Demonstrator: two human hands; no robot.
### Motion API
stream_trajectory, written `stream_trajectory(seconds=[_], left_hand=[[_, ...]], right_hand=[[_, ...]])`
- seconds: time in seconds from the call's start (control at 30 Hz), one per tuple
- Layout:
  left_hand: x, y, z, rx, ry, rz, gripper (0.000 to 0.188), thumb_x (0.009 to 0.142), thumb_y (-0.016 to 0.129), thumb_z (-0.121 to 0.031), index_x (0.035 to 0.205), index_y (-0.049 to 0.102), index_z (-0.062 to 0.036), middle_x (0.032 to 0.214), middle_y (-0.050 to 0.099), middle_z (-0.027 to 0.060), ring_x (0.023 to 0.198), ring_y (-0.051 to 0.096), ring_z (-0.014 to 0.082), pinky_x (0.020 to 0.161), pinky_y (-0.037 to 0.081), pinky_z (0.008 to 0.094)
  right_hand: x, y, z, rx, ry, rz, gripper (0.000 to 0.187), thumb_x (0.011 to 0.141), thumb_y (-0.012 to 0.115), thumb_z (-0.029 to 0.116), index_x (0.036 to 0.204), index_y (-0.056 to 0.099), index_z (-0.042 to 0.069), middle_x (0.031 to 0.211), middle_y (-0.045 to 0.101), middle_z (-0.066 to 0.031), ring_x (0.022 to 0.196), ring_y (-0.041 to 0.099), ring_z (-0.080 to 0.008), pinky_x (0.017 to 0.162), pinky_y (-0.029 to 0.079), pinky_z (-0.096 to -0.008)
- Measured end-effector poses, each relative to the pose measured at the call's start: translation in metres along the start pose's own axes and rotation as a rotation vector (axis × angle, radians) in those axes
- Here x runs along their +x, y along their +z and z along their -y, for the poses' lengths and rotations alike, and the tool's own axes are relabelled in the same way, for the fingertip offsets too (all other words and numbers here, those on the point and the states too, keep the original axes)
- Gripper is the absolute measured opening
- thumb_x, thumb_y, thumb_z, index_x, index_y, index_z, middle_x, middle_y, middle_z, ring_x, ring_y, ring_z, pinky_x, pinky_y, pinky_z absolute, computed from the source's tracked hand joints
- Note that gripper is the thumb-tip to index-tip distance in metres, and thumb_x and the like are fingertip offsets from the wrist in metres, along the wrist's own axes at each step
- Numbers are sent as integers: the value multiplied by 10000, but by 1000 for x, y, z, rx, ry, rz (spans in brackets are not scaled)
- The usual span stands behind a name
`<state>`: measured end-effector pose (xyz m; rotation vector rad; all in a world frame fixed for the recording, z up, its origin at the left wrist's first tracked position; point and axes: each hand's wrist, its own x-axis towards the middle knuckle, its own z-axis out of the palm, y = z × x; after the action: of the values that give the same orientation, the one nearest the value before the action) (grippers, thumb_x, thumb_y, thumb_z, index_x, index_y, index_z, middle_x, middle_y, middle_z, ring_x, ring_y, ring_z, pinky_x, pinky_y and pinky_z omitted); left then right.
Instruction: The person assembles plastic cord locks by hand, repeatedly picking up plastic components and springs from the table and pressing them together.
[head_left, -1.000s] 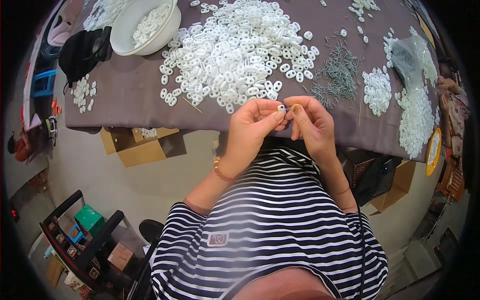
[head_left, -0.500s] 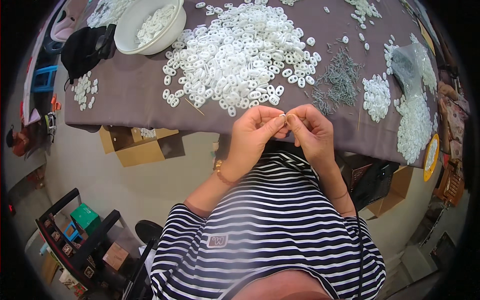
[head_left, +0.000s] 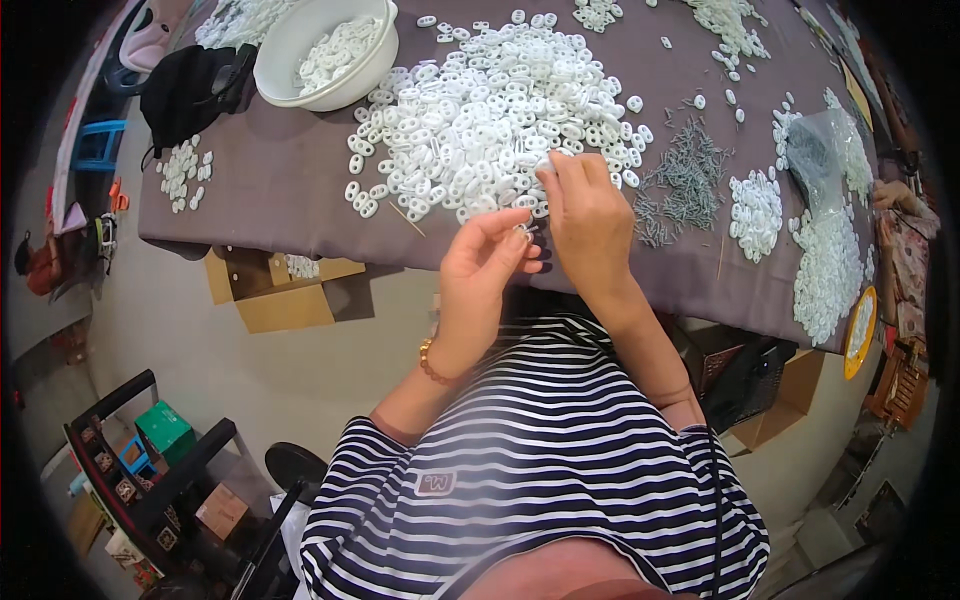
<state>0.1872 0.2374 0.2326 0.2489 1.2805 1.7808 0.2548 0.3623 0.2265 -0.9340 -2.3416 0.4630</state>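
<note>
My left hand (head_left: 478, 275) is closed in a pinch in front of the table edge. Between its thumb and index finger sits a small white piece with short grey screws (head_left: 532, 230) sticking out of it. Reaching farther forward, my right hand (head_left: 592, 218) has its fingertips at the near right side of a big pile of white oval two-hole pieces (head_left: 490, 110). Its fingers are pressed together, and what they pinch cannot be told from the white pile behind. A heap of grey screws (head_left: 690, 170) lies just right of that hand.
A white bowl (head_left: 272, 70) of white pieces stands back left, near a black cloth bag (head_left: 180, 105). Smaller white piles (head_left: 756, 215) and a clear plastic bag (head_left: 820, 150) lie at the right. Thin sticks (head_left: 407, 221) lie on the brown tablecloth (head_left: 290, 190). An open cardboard box (head_left: 290, 300) is below.
Both hands were together at the table edge. The right hand has moved forward and left to the white pile; the left has shifted slightly left, keeping its pinch. The view has shifted slightly.
</note>
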Motion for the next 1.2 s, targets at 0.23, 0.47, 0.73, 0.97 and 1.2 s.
stream_trajectory(seconds=[0.23,0.47,0.73,0.97,1.2], left_hand=[[1,-4,5,9,-23,38,212,967,590,-97,1153,612,1,938,632,39,842,631,116,746,561,276],[3,-2,3,19,-67,42,221,968,593,-110,1152,608,11,941,631,42,839,631,116,749,562,273],[2,-3,2,9,-62,42,216,967,594,-109,1147,607,10,943,633,48,834,637,118,755,564,275],[4,4,-1,-31,-91,55,208,958,607,-96,1134,605,16,996,654,75,844,654,133,760,575,280],[4,-3,1,-14,-100,63,231,970,593,-101,1158,572,32,991,624,79,850,632,127,770,566,269]], right_hand=[[-4,-14,-9,316,131,74,103,876,665,75,964,649,23,826,621,-100,629,590,-222,560,469,-316],[-13,-19,-29,290,-27,19,86,923,612,49,984,653,4,810,641,-36,575,513,-77,521,408,-238],[-12,-34,-18,772,524,301,147,964,567,99,1059,626,3,858,670,-53,525,486,-34,478,351,-172],[-6,-49,-13,1139,847,430,172,959,565,149,1033,614,2,868,681,-71,511,530,-45,458,390,-171],[-22,-32,-15,889,661,133,136,954,576,70,1060,618,-4,846,664,-53,514,513,-44,482,404,-178]])
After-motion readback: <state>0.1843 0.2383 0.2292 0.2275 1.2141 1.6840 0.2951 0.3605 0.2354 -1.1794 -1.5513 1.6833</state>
